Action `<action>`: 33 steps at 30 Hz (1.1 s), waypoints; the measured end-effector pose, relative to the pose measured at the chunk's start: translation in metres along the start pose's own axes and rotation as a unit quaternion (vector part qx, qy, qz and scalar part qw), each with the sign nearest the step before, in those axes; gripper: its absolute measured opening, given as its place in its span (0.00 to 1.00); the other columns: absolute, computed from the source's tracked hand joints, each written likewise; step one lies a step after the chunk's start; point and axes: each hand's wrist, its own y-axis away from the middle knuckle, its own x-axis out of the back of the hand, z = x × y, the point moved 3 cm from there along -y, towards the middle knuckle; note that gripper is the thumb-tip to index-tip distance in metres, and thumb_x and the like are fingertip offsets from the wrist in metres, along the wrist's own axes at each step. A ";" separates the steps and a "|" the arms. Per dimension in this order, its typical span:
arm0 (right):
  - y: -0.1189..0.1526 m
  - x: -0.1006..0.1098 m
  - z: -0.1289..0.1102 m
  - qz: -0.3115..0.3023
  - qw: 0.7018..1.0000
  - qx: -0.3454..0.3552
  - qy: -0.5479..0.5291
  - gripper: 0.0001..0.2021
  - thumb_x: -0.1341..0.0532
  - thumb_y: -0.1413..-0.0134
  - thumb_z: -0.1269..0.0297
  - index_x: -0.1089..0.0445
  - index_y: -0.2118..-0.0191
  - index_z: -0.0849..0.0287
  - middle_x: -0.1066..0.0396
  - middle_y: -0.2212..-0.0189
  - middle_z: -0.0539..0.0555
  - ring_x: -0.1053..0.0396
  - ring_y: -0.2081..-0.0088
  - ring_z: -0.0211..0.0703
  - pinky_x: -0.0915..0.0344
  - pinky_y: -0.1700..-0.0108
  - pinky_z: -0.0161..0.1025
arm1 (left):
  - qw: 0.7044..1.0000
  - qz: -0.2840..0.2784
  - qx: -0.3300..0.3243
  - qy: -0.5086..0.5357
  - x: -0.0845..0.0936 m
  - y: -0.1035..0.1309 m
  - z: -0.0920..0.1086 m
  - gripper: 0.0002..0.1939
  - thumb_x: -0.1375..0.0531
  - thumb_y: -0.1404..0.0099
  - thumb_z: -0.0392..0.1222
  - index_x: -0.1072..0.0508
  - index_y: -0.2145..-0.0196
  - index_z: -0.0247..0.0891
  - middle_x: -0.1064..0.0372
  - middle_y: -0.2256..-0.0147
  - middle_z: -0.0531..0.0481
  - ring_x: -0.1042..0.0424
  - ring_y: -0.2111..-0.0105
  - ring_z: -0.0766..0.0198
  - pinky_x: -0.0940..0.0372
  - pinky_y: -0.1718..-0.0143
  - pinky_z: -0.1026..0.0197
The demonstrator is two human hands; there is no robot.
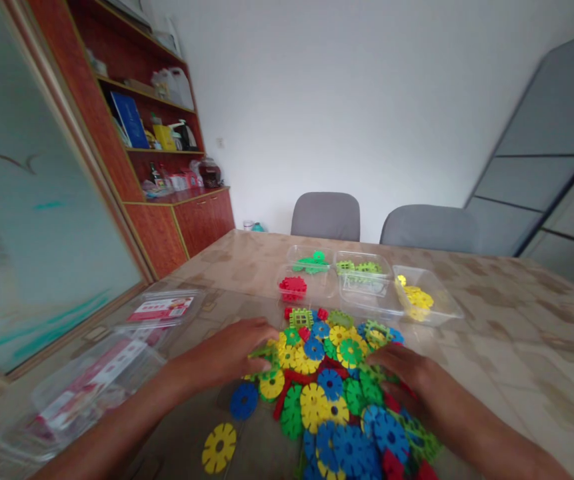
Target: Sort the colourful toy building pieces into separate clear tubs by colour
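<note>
A heap of flat plastic pieces in blue, yellow, green and red lies on the table, many of them notched discs such as a blue disc (330,384). At the heap's left side, my left hand (239,347) has its thumb and fingers around a light green piece (265,357). My right hand (409,373) rests against the right side of the heap, its fingertips among the pieces; whether it grips one is hidden. A yellow disc (219,448) and a dark blue disc (243,400) lie left of the heap.
Clear containers beyond the heap hold red pieces (293,288), green pieces (315,261), light green pieces (367,268) and yellow pieces (418,298). Empty clear boxes (97,380) and a labelled lid (161,308) lie at left. Two grey chairs (325,215) stand behind the table (507,320).
</note>
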 end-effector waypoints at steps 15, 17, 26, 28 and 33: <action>0.000 -0.055 -0.045 -0.069 0.997 0.024 0.006 0.06 0.36 0.50 0.70 0.28 0.63 0.59 0.27 0.63 0.55 0.29 0.64 0.45 0.34 0.64 0.36 | 0.986 -0.058 -0.148 0.059 -0.046 -0.006 0.077 0.22 0.34 0.41 0.51 0.30 0.51 0.45 0.33 0.54 0.49 0.32 0.55 0.56 0.38 0.57 0.61; -0.001 -0.050 -0.040 -0.071 0.996 0.043 -0.034 0.03 0.40 0.45 0.70 0.28 0.65 0.58 0.27 0.65 0.53 0.29 0.64 0.42 0.35 0.64 0.34 | 0.985 -0.056 -0.148 0.061 -0.050 -0.006 0.077 0.20 0.34 0.41 0.51 0.30 0.52 0.44 0.33 0.54 0.49 0.32 0.55 0.56 0.38 0.58 0.62; 0.016 0.001 -0.012 -0.080 0.996 0.005 -0.025 0.10 0.41 0.49 0.76 0.28 0.64 0.54 0.27 0.72 0.48 0.31 0.72 0.39 0.39 0.71 0.33 | 0.988 -0.035 -0.142 0.053 -0.051 -0.007 0.081 0.05 0.41 0.32 0.41 0.27 0.59 0.42 0.30 0.59 0.51 0.30 0.58 0.62 0.39 0.58 0.64; 0.025 -0.002 -0.005 -0.091 0.995 -0.017 -0.026 0.13 0.40 0.51 0.77 0.28 0.62 0.53 0.25 0.69 0.49 0.29 0.69 0.41 0.36 0.68 0.35 | 0.985 -0.050 -0.154 0.066 -0.053 -0.005 0.086 0.12 0.38 0.36 0.45 0.28 0.55 0.43 0.31 0.56 0.50 0.31 0.56 0.59 0.38 0.56 0.63; 0.031 -0.011 -0.003 -0.078 0.996 -0.029 -0.027 0.21 0.35 0.54 0.71 0.30 0.51 0.50 0.28 0.52 0.55 0.31 0.52 0.51 0.34 0.52 0.45 | 0.979 -0.058 -0.192 0.033 -0.067 -0.002 0.099 0.20 0.33 0.41 0.46 0.30 0.52 0.43 0.33 0.49 0.48 0.34 0.50 0.56 0.40 0.49 0.60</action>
